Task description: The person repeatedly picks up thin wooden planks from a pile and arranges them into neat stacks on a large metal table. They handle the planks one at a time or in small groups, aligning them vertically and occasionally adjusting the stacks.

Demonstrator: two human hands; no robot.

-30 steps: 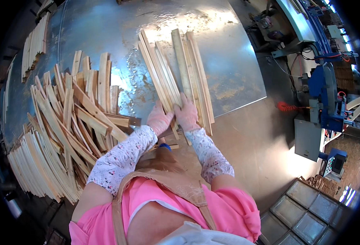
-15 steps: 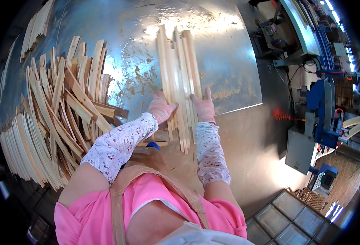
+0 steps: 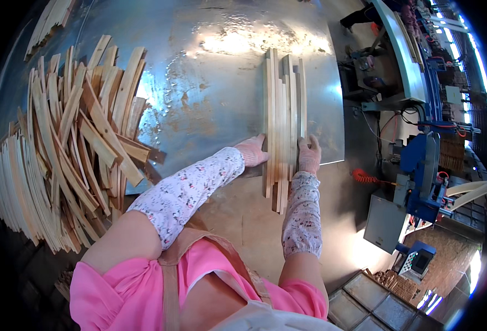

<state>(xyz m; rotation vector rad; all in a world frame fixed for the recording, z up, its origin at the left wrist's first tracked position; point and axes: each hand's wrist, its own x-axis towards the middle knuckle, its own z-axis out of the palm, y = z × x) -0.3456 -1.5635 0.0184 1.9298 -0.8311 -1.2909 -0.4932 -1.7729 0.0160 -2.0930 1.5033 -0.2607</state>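
A bundle of several long, pale wooden strips (image 3: pixel 281 121) lies lengthwise over the near edge of the metal table, its near ends jutting past that edge. The strips' ends are uneven at both ends. My left hand (image 3: pixel 253 151), in a pale pink glove, grips the bundle's left side, its fingertips partly hidden by the wood. On the other side my right hand (image 3: pixel 310 156), gloved alike, holds the outermost strip, with the thumb against the wood. Between them my hands keep the strips side by side.
A large heap of loose wooden strips (image 3: pixel 83 138) covers the table's left side, some lying crosswise. More strips (image 3: pixel 50 22) are stacked at the far left. The shiny metal tabletop (image 3: pixel 210 94) ends at a right-hand edge. Blue machinery (image 3: pixel 423 171) with a red coiled hose (image 3: pixel 365 176) stands to the right.
Both hands have shifted the bundle of strips to the right across the table. The view has also moved a little, so the heap appears further left.
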